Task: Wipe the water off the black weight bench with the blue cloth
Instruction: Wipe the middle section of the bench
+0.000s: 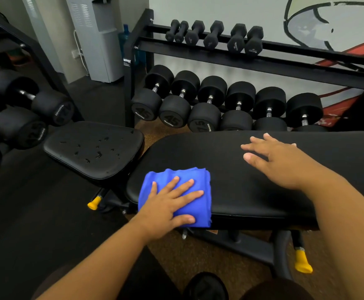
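The black weight bench has a long back pad [230, 169] in front of me and a smaller seat pad [94, 148] to its left. Water droplets [96, 151] dot the seat pad; the back pad looks dry. A folded blue cloth [200, 180] lies on the left end of the back pad, hanging over its near edge. My left hand [168, 204] presses flat on the cloth, fingers spread. Further right on the same pad, my right hand [278, 161] rests open, palm down, holding nothing.
A dumbbell rack [263, 61] stands right behind the bench with several large dumbbells [202, 111] low and small ones above. More dumbbells [25, 118] sit on a rack at left. Yellow-tipped adjustment handles [94, 203] [302, 262] stick out under the bench. A water dispenser [103, 40] stands at the back.
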The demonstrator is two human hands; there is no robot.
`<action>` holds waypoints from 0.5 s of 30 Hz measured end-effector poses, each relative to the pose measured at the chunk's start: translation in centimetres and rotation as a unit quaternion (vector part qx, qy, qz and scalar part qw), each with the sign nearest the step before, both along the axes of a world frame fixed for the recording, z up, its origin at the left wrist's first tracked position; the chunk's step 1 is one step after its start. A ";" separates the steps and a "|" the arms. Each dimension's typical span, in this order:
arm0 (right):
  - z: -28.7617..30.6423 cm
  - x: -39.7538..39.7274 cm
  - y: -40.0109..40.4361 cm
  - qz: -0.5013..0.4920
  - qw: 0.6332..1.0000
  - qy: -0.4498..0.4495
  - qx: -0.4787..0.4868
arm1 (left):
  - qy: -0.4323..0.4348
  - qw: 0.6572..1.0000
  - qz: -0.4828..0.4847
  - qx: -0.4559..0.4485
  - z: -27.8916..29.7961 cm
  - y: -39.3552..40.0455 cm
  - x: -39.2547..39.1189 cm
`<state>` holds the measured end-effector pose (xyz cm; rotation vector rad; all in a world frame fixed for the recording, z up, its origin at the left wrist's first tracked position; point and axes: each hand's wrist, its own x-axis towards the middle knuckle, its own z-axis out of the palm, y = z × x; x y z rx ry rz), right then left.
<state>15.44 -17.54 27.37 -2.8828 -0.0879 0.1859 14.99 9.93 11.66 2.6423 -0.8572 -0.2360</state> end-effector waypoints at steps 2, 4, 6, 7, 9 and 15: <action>0.1 -0.3 -0.3 -0.003 1.000 0.000 0.000 | 0.007 1.000 -0.008 0.004 -0.7 1.5 1.0; 0.3 -0.7 -0.6 -0.002 1.000 -0.002 0.003 | 0.017 1.000 -0.016 0.000 -1.0 2.6 1.6; 0.6 -1.0 -1.1 -0.003 1.000 -0.008 0.005 | 0.020 1.000 -0.019 0.001 -1.0 2.9 1.8; 0.7 -1.1 -1.3 -0.003 1.000 -0.011 0.005 | 0.018 1.000 -0.018 0.005 -1.1 2.8 1.8; 0.6 -1.2 -1.4 -0.005 1.000 -0.014 0.011 | 0.012 1.000 -0.011 0.015 -1.1 2.4 1.4; 0.1 -0.7 0.2 0.015 0.999 -0.013 0.034 | -0.035 0.997 -0.063 0.030 1.9 -4.1 -0.5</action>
